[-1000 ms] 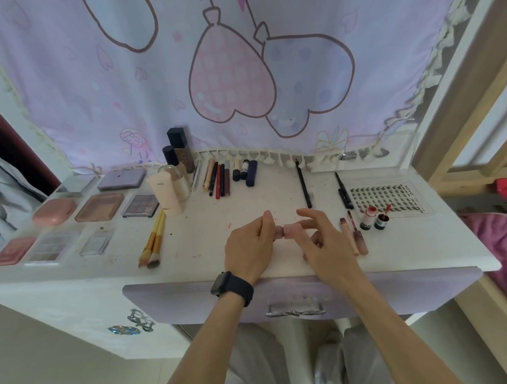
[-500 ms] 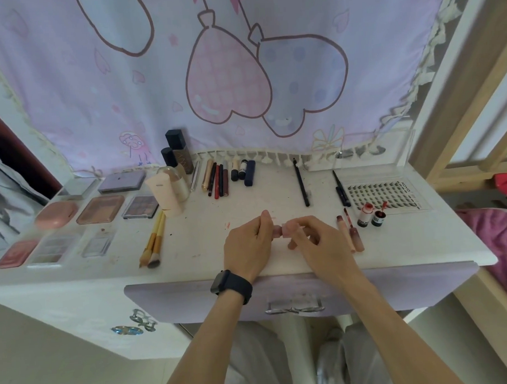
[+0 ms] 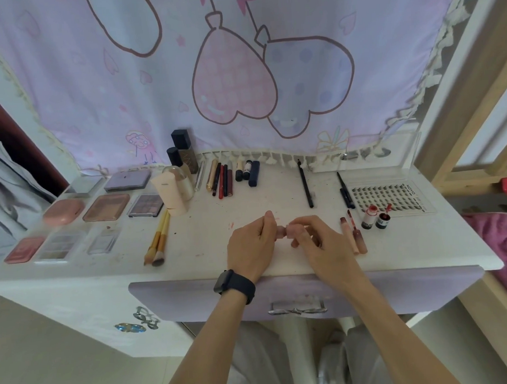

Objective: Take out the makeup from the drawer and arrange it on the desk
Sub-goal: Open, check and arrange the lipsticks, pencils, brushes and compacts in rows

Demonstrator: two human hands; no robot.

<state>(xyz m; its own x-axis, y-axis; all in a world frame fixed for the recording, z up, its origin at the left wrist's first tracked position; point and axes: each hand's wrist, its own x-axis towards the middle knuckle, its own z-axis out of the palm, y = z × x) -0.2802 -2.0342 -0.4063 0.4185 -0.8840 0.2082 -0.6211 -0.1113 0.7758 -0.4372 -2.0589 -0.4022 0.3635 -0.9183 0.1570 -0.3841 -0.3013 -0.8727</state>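
White surface: bare patch at centre, from front edge back to row of pencils and tubes. Left of patch: two yellow-handled brushes, pale pink tube standing upright. Right: two brown-pink lip gloss tubes, two small red-topped bottles, clear lash tray. Long black pencil crosses rear centre-right. Far left filled by flat palettes. Lilac drawer front shut below edge.

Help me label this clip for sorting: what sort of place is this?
Probably a bedroom or dorm vanity corner: a white desk with a lilac drawer, eyeshadow palettes and makeup brushes laid out in rows, a heart-print curtain behind, and a wooden bed frame alongside.
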